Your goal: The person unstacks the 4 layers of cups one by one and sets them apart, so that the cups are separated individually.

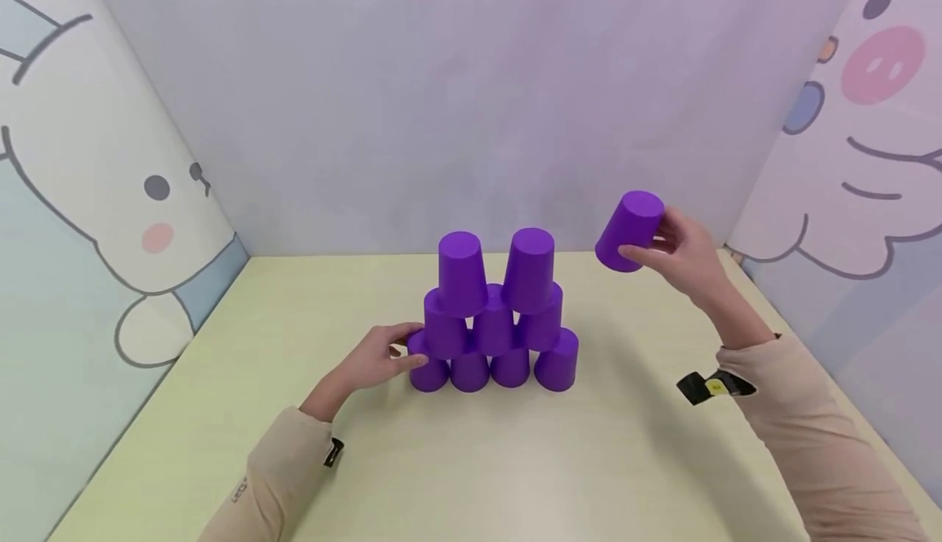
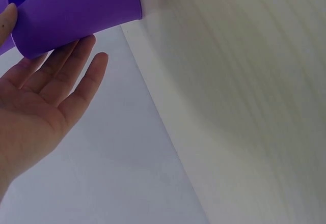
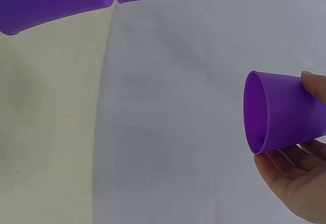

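Note:
Purple cups stand upside down in a stepped stack, several along the bottom, three in the middle row and two on top. At the left end of the bottom row, my left hand [image 1: 379, 356] touches the lowest cup [image 2: 76, 18], its fingers [image 2: 66, 74] nearly straight behind it and its thumb in front. Off to the right, my right hand [image 1: 688, 256] holds another purple cup [image 1: 631, 230] in the air, rim down and tilted. Thumb and fingers grip its sides; the cup's open mouth [image 3: 254, 114] shows in the right wrist view. This cup is apart from the two top cups, left [image 1: 462, 274] and right [image 1: 530, 271].
The stack stands on a pale yellow table [image 1: 471, 452]. A grey-white wall [image 1: 486, 109] rises behind it. Side panels with cartoon animals, left [image 1: 88, 199] and right [image 1: 854, 166], flank the table. Black straps sit on both sleeves.

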The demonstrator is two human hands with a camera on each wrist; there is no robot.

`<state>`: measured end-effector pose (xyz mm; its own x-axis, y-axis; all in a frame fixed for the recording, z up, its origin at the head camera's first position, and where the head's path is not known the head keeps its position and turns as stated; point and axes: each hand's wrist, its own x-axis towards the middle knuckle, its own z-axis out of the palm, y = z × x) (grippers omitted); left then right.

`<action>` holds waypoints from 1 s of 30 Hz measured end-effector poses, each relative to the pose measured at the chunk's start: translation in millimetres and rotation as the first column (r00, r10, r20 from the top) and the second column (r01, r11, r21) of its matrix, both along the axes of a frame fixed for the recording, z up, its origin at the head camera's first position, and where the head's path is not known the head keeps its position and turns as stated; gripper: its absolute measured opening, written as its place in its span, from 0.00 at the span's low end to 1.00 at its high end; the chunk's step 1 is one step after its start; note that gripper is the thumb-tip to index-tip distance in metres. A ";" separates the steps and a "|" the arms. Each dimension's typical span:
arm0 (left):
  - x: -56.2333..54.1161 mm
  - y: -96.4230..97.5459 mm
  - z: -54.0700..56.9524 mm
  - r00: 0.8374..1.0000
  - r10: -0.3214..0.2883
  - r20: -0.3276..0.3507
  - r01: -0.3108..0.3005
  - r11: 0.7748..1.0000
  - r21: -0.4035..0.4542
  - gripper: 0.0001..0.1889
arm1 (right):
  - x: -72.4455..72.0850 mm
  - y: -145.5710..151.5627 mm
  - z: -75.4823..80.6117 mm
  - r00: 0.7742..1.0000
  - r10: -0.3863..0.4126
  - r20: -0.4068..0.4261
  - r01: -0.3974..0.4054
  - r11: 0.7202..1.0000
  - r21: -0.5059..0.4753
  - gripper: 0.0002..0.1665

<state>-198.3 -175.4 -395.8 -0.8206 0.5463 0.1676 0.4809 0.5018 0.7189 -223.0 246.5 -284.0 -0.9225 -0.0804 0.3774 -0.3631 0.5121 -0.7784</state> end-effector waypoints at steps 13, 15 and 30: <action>-0.7 1.8 1.0 1.000 -0.007 0.008 0.007 1.000 0.003 0.22 | -10.0 14.8 -45.4 0.989 -0.021 0.146 0.014 0.999 0.051 0.37; -0.7 1.7 1.0 1.000 -0.002 0.009 0.002 1.000 0.006 0.22 | -12.2 16.2 -50.8 0.985 -0.016 0.170 0.008 0.999 0.047 0.38; 0.1 2.1 3.0 1.000 0.009 0.017 -0.009 1.000 0.002 0.23 | -31.1 29.2 -88.9 0.955 -0.057 0.291 0.028 0.994 0.102 0.41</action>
